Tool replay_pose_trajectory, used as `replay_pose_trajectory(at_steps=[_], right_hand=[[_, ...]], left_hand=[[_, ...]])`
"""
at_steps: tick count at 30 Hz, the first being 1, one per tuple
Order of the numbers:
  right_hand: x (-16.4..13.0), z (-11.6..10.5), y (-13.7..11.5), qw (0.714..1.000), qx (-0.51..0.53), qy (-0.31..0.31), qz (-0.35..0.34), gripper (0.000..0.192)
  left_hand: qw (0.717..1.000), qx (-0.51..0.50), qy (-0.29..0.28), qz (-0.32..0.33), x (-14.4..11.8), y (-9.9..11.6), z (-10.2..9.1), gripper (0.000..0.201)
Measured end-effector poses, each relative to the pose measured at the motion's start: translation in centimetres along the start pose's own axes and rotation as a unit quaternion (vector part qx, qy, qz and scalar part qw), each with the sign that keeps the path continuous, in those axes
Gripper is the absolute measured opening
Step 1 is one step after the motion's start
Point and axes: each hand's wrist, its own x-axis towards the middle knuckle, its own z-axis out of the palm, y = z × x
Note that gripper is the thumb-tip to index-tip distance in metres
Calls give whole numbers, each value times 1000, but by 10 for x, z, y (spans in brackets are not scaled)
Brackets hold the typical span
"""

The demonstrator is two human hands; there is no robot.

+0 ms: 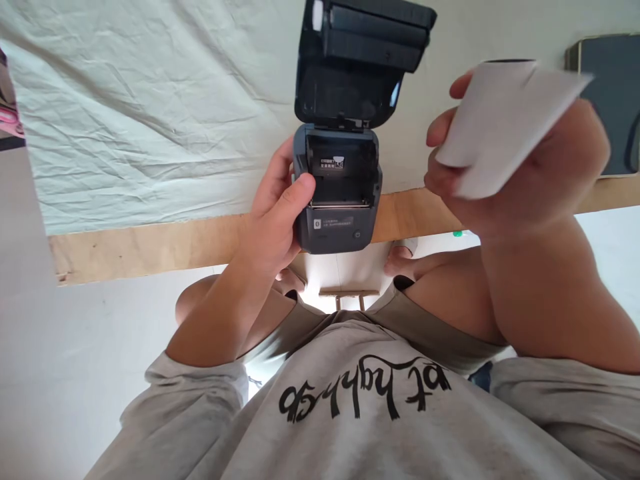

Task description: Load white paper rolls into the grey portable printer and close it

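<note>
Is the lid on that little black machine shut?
No, the lid is swung up, so the compartment inside the black machine in the left hand shows.

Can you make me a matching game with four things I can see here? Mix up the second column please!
Things:
1. white paper
2. black lid
3. pale cloth
4. dark device

Where or how:
A. wrinkled, lying on the wooden tabletop
B. held by the left fingers
C. held by the right fingers
D. swung wide open

Right pairs: 1-C, 2-D, 3-A, 4-B
</note>
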Motion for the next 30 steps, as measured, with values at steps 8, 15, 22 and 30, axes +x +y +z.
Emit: replay_pose_trajectory(at_steps=[8,15,22,30], right_hand=[[-12,1,26,993,-89,22,-74,30],[-11,-4,23,896,-388,37,-212,23],[-7,-10,31,869,-454,43,-191,50],[-15,-14,21,885,-406,47,-222,66]], left_hand=[[1000,26,15,-1,2,0,-1,33],[999,39,15,-3,2,1,1,31],[999,37,25,-21,2,2,3,32],[999,19,21,-15,1,0,2,30]])
